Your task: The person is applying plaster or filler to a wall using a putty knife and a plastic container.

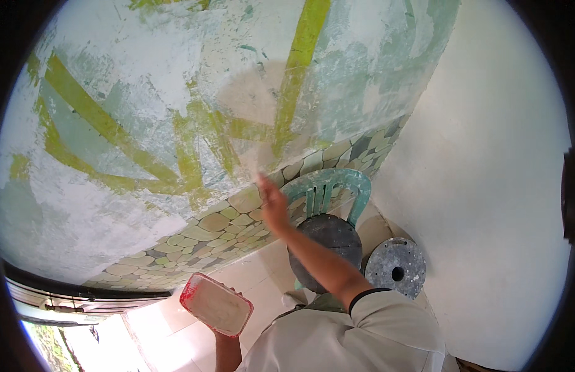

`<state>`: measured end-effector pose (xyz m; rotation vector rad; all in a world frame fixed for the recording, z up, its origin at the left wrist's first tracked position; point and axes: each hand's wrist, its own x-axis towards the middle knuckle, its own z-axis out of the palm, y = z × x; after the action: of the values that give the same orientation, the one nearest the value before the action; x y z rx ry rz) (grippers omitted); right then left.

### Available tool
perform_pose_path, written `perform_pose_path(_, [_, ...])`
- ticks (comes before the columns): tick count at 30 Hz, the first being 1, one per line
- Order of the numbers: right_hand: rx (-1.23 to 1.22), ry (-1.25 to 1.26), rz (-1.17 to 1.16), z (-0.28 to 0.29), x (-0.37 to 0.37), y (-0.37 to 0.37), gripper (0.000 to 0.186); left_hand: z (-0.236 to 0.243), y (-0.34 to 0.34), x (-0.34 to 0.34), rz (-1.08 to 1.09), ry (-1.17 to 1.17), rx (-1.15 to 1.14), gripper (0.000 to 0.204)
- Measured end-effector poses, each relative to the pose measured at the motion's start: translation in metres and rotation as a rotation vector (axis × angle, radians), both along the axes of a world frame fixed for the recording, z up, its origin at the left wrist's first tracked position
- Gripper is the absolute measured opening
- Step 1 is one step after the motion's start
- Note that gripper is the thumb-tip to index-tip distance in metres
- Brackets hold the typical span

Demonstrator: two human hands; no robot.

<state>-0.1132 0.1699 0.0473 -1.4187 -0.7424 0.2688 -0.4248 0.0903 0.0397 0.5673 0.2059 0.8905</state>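
My left hand [228, 341] holds up a red-rimmed rectangular tray [189, 296] from below. Off-white paste [218, 307] coats its inside. Most of that hand is hidden under the tray, with fingertips showing at the far edge. My right arm reaches forward to the painted wall [157, 37], which has white smears over pale green and yellow-green stripes. Closed and blurred, my right hand [273, 203] is close to the wall's lower part. Something thin and smeared by motion seems to stick out from its fingers; its kind does not show.
A band of pebble-like stone tiles [219, 222] runs along the wall's foot. Ahead of me stands a green plastic chair [361, 189], with a dark round thing [321, 239] before its backrest. A paint-spattered grey disc with a hole [411, 263] is beside the white side wall [486, 186].
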Motion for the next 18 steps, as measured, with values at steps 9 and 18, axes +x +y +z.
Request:
perform_pose_path(9, [0.330,0.051,-0.534,-0.024,0.181,-0.015,0.030,0.013,-0.004,-0.004,-0.010,-0.030,0.036,0.078])
perform_pose_path(18, [0.182,0.057,-0.060,0.001,-0.019,0.038,0.030,0.013,-0.006,-0.005,0.049,0.058,0.014,0.075])
